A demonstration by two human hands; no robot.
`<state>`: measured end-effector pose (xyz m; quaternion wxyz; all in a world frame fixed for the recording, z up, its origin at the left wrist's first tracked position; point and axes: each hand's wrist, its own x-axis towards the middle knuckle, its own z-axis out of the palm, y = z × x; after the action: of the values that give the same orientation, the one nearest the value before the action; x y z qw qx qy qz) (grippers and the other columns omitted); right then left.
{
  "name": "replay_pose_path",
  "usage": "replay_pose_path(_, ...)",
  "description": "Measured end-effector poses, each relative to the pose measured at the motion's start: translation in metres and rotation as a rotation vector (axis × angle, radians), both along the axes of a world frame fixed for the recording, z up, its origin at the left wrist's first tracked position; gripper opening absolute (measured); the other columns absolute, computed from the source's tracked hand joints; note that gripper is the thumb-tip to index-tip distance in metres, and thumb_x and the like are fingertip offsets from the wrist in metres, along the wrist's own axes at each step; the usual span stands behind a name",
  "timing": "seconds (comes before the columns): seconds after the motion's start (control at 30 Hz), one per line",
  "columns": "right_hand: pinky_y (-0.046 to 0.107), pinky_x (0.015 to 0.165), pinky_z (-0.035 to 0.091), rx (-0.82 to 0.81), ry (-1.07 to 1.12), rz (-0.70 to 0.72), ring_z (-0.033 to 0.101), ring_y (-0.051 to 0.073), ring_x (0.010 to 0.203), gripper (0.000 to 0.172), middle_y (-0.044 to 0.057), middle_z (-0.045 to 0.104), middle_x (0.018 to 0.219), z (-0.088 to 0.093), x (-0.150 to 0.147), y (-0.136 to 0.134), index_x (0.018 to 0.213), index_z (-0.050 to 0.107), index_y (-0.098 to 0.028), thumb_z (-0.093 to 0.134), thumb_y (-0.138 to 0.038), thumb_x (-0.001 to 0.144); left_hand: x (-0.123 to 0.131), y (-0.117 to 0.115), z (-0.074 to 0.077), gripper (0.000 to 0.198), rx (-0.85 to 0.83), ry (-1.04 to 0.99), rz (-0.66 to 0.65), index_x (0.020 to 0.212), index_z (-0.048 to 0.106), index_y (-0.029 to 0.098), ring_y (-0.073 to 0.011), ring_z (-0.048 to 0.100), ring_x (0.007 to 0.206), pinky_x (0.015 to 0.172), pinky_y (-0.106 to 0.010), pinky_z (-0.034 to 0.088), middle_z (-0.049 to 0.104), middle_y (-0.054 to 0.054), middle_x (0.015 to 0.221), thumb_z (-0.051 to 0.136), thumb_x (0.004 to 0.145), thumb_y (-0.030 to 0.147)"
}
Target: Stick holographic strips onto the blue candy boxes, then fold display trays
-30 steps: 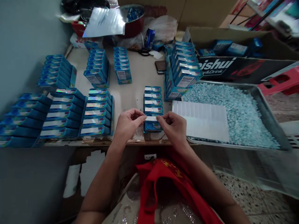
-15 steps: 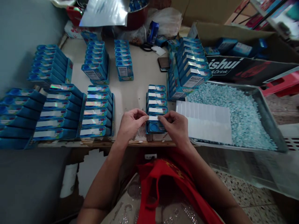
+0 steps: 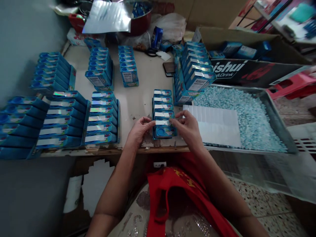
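Head view, looking down at the table.

Left hand: centre of frame, just below the middle. Fingers drawn together, tips pressed on the left end of a white strip. Thumb underneath, mostly hidden.

Right hand: just right of centre. Thumb and forefinger closed on the right end of the strip; the other fingers are curled loosely behind.

Strip: lies flat across the top of the front box, between the two hands. I cannot tell whether it is fully stuck down.

Front box: small, blue, standing at the near table edge, centre of frame. It is the nearest one in a short row of like boxes, each with a white strip on top, touching front to back.

Sheet: white, right of the right hand and just beside it, lying on blue pellets in a metal tray at centre right.

Left half of frame: blocks of blue boxes in ranks, some with shiny strips. More stand at upper left.

Upper centre right: cartons stacked at a tilt, touching the far end of the tray. A dark phone lies just left of them.

Top edge: foil sheet and red pot.

Bottom centre: red cloth on the lap.
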<state>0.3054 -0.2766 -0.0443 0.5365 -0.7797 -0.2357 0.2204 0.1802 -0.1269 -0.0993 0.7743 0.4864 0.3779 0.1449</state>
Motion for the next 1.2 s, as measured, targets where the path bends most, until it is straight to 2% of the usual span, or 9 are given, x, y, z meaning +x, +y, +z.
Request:
replay_pose_path(0.1,0.026,0.045,0.019,0.129,0.027,-0.044,0.032,0.009,0.044,0.034,-0.010,0.042,0.050,0.011,0.001,-0.004,0.082,0.051,-0.025,0.074,-0.049,0.078,0.001,-0.002,-0.006,0.048,0.106,0.044,0.047,0.076,0.054,0.020,-0.0085,0.044,0.049,0.045,-0.021,0.028,0.055,0.006,0.059,0.088,0.057,0.046)
replay_pose_path(0.27,0.026,0.046,0.017,0.280,-0.040,-0.114,0.028,0.008,0.046,0.034,-0.010,0.037,0.052,0.030,0.002,-0.001,0.077,0.048,-0.025,0.074,-0.047,0.082,-0.022,-0.039,0.023,0.023,0.767,0.129,0.407,0.082,0.064,0.018,-0.0100,0.054,0.062,0.060,-0.022,0.042,0.062,0.001,0.072,0.075,0.081,0.038)
replay_pose_path(0.37,0.026,0.047,0.019,0.326,-0.092,-0.141,0.029,0.008,0.049,0.035,-0.009,0.037,0.055,0.034,0.002,0.005,0.074,0.047,-0.025,0.072,-0.047,0.084,-0.034,-0.076,0.047,0.041,0.935,-0.020,0.278,0.108,0.067,0.019,-0.0086,0.056,0.060,0.057,-0.022,0.045,0.068,-0.001,0.091,0.080,0.078,0.043)
replay_pose_path(0.47,0.025,0.048,0.024,0.354,-0.121,-0.140,0.032,0.008,0.052,0.039,-0.007,0.040,0.060,0.036,-0.001,0.010,0.073,0.046,-0.024,0.072,-0.050,0.084,-0.029,-0.102,0.058,0.056,0.926,-0.109,0.130,0.111,0.066,0.018,-0.0075,0.055,0.058,0.056,-0.023,0.047,0.069,-0.003,0.099,0.090,0.067,0.044)
replay_pose_path(0.6,0.025,0.049,0.032,0.367,-0.086,-0.090,0.040,0.009,0.053,0.042,-0.006,0.042,0.063,0.038,-0.005,0.009,0.077,0.046,-0.025,0.067,-0.060,0.086,-0.020,-0.104,0.059,0.021,0.881,-0.157,0.214,0.081,0.068,0.018,-0.0107,0.058,0.068,0.064,-0.023,0.047,0.065,-0.002,0.083,0.073,0.088,0.038)
replay_pose_path(0.7,0.025,0.050,0.036,0.356,0.072,0.008,0.045,0.009,0.052,0.042,-0.008,0.048,0.063,0.038,-0.006,0.001,0.084,0.049,-0.025,0.073,-0.059,0.080,-0.028,-0.090,0.063,0.024,0.820,-0.097,0.199,0.079,0.068,0.018,-0.0120,0.057,0.069,0.063,-0.024,0.045,0.063,-0.001,0.078,0.070,0.089,0.039)
replay_pose_path(0.87,0.028,0.060,0.048,0.322,0.308,0.085,0.061,0.014,0.062,0.051,-0.006,0.065,0.069,0.025,-0.014,-0.015,0.090,0.053,-0.025,0.090,-0.038,0.057,-0.049,-0.052,0.079,0.031,0.665,0.030,-0.088,0.076,0.064,0.018,-0.0111,0.048,0.058,0.054,-0.024,0.037,0.056,0.002,0.065,0.069,0.086,0.046)
replay_pose_path(1.03,0.030,0.066,0.050,0.308,0.141,-0.007,0.059,0.014,0.066,0.035,-0.006,0.061,0.070,0.011,-0.027,-0.016,0.081,0.055,-0.024,0.085,-0.030,0.062,-0.050,-0.021,0.082,0.032,0.666,0.134,-0.296,0.074,0.065,0.017,-0.0115,0.046,0.060,0.054,-0.025,0.034,0.057,0.001,0.067,0.069,0.082,0.048)
replay_pose_path(1.2,0.030,0.065,0.048,0.209,-0.110,-0.023,0.054,0.014,0.067,0.026,-0.004,0.059,0.072,0.010,-0.032,-0.011,0.077,0.056,-0.024,0.079,-0.027,0.067,-0.047,-0.013,0.073,0.034,0.652,0.177,-0.333,0.072,0.063,0.017,-0.0118,0.045,0.060,0.055,-0.025,0.034,0.056,0.001,0.066,0.067,0.082,0.049)
